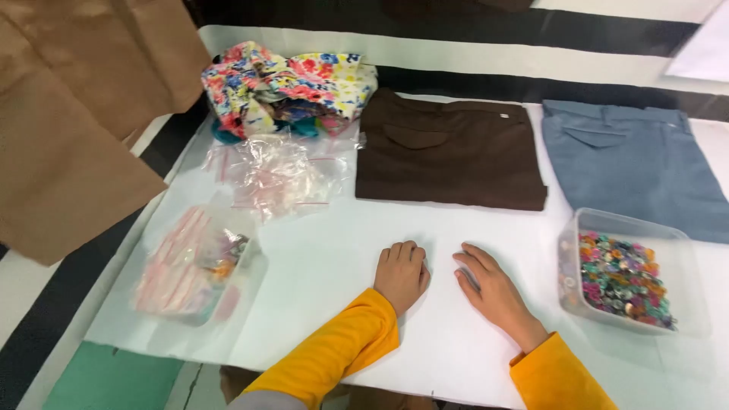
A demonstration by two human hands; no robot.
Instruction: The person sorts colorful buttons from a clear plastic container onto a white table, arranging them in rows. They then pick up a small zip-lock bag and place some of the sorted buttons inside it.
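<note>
A: White sheeting is spread over the table, and both hands are laid on it, empty. The left hand is curled loosely with the knuckles up; the right hand lies flat with the fingers slightly spread. Nothing is gripped by either.

B: What is nearest to them?

A: The folded brown trousers lie just beyond the fingertips, apart from them. The folded blue trousers are placed further to the right, and the clear tub of coloured buttons stands near the right hand, with no lid to be seen on it.

B: Then a spill could be caused there.

A: It is judged likely if the right sleeve is swung outward: the tub could be clipped and buttons scattered over the sheet. On the left, the clear container of pink pieces sits close to the sheet's edge and could be knocked off by an elbow. The loose plastic bags beside the floral fabric could be dragged along unnoticed if cloth is pulled across them.
</note>
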